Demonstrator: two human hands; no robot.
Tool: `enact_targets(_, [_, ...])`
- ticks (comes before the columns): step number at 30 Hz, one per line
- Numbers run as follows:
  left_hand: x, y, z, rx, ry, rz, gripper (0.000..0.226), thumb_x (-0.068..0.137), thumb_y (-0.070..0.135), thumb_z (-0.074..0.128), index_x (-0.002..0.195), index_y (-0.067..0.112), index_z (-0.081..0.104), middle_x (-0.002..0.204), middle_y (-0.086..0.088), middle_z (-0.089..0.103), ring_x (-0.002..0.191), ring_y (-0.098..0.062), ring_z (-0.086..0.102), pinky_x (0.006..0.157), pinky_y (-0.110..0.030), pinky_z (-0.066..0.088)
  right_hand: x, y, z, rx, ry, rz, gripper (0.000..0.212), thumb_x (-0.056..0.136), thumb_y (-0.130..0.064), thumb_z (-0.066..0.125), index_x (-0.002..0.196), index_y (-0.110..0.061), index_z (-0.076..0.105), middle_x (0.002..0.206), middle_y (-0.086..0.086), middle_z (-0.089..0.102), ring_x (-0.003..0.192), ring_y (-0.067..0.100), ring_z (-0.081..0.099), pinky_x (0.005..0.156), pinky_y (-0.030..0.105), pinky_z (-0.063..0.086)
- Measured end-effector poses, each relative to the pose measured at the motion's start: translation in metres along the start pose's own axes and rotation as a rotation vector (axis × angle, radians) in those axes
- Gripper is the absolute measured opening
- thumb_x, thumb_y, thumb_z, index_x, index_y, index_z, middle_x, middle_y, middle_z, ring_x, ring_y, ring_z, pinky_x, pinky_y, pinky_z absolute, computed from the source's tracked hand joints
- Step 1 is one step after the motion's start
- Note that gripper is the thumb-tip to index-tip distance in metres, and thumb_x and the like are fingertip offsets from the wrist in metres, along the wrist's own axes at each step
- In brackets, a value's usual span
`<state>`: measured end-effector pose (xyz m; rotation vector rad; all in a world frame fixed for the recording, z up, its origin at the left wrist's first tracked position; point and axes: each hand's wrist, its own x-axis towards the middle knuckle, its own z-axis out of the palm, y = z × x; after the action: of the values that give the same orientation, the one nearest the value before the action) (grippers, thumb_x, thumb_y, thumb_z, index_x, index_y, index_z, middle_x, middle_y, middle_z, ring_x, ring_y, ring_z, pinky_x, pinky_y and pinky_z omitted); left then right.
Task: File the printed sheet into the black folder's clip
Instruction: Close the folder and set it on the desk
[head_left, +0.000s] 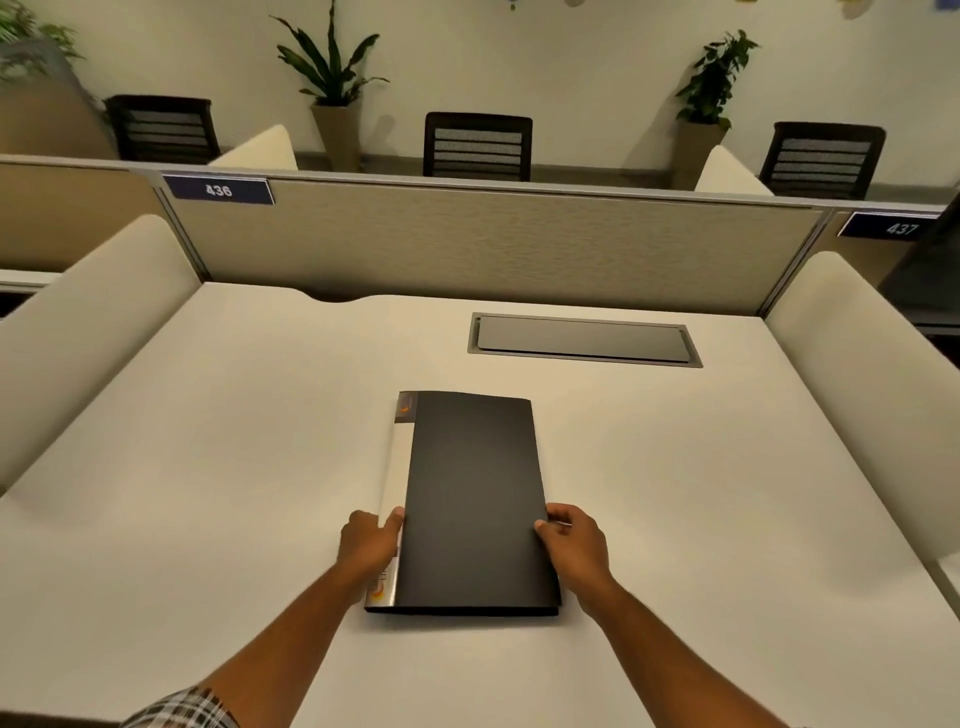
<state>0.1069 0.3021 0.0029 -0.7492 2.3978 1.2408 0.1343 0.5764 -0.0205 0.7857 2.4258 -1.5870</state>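
A closed black folder (475, 499) lies flat in the middle of the white desk (208, 441), its white labelled spine strip along the left side. My left hand (369, 543) rests on the spine edge with the thumb on the cover. My right hand (574, 545) grips the folder's right, opening edge, thumb on top and fingers curled around it. The cover lies flat. No loose printed sheet is visible; the inside of the folder and its clip are hidden.
A grey cable hatch (584, 340) is set into the desk behind the folder. A fabric partition (493, 244) bounds the far edge, with cream side dividers left (93, 322) and right (862, 364). Chairs and potted plants stand beyond.
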Motion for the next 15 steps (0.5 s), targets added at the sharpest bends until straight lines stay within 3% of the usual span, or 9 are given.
enact_targets(4, [0.004,0.003,-0.006,-0.161,-0.074,-0.022,0.054,0.099,0.046,0.049,0.126,0.001,0.035,0.113,-0.012,0.055,0.090,-0.027,0.061,0.083,-0.039,0.049,-0.002,-0.007,0.018,0.001,0.089,0.059,0.020,0.095,-0.029,0.070,0.113,-0.027,0.060,0.096,-0.015,0.062,0.086,0.007,0.061,0.080,0.026,0.049])
enact_targets(6, [0.007,0.004,-0.009,-0.223,-0.097,-0.011,0.048,0.100,0.043,0.049,0.123,0.004,0.034,0.106,-0.008,0.054,0.083,-0.021,0.061,0.075,-0.034,0.049,-0.003,-0.012,0.028,0.002,0.149,0.076,0.016,0.093,-0.030,0.071,0.101,-0.030,0.057,0.097,-0.011,0.066,0.078,0.002,0.058,0.072,0.026,0.047])
enact_targets(8, [0.012,0.003,-0.013,-0.262,-0.108,0.020,0.043,0.100,0.040,0.050,0.117,0.003,0.038,0.104,-0.007,0.054,0.080,-0.018,0.062,0.066,-0.031,0.049,-0.003,-0.020,0.038,-0.014,0.210,0.088,0.016,0.092,-0.033,0.072,0.091,-0.031,0.056,0.100,-0.004,0.069,0.080,0.009,0.063,0.072,0.031,0.052])
enact_targets(12, [0.027,-0.002,-0.025,-0.286,-0.112,0.071,0.042,0.098,0.039,0.055,0.114,0.001,0.045,0.113,-0.018,0.056,0.099,-0.032,0.062,0.083,-0.042,0.053,0.003,-0.034,0.054,-0.087,0.261,0.124,0.027,0.095,-0.039,0.067,0.109,-0.018,0.060,0.112,0.006,0.065,0.102,0.028,0.064,0.091,0.043,0.057])
enact_targets(15, [0.039,-0.002,-0.039,-0.300,-0.108,0.085,0.041,0.096,0.040,0.058,0.112,0.004,0.047,0.109,-0.016,0.059,0.093,-0.030,0.063,0.078,-0.039,0.051,0.007,-0.046,0.066,0.001,0.205,0.154,0.035,0.096,-0.039,0.065,0.122,-0.018,0.053,0.124,0.008,0.061,0.102,0.025,0.060,0.092,0.039,0.053])
